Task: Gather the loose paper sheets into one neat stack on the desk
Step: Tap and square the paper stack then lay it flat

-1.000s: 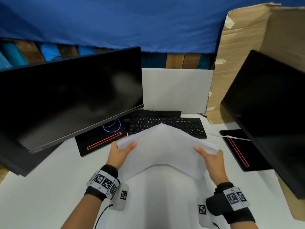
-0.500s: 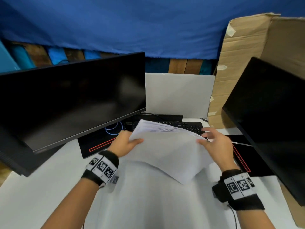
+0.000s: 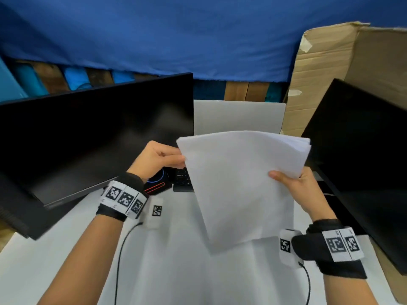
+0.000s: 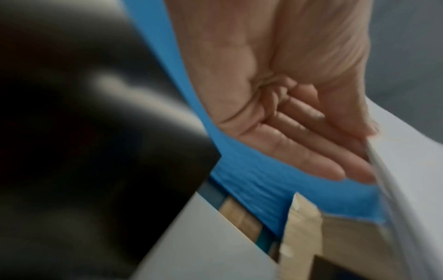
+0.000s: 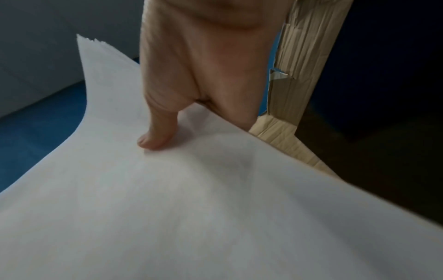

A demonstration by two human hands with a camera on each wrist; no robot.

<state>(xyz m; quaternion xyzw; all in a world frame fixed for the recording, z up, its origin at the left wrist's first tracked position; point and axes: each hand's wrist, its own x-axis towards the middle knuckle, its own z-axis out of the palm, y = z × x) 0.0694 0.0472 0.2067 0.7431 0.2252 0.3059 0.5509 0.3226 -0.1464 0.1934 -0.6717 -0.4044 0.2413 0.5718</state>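
A stack of white paper sheets (image 3: pixel 240 183) is held up in the air over the white desk (image 3: pixel 176 271), tilted with its top edge away from me. My left hand (image 3: pixel 180 160) pinches the stack's left edge near the top. In the left wrist view, the thumb (image 4: pixel 366 128) lies on one face of the sheets (image 4: pixel 412 170) and the fingers go behind them. My right hand (image 3: pixel 284 177) grips the right edge. Its thumb (image 5: pixel 153 142) presses on the front of the paper (image 5: pixel 215 208), and its fingers are hidden behind it. The sheet corners look slightly fanned at the top right.
A dark monitor (image 3: pixel 88 139) stands close on the left and another (image 3: pixel 363 161) on the right. A black keyboard (image 3: pixel 182 179) and a monitor base with a red stripe (image 3: pixel 157 187) lie behind the stack. Cardboard (image 3: pixel 330 73) and a white panel (image 3: pixel 231 115) stand at the back.
The stack was bowed and low over the keyboard; both hands have raised it and tipped it more upright. The right hand has taken a new hold on the right edge.
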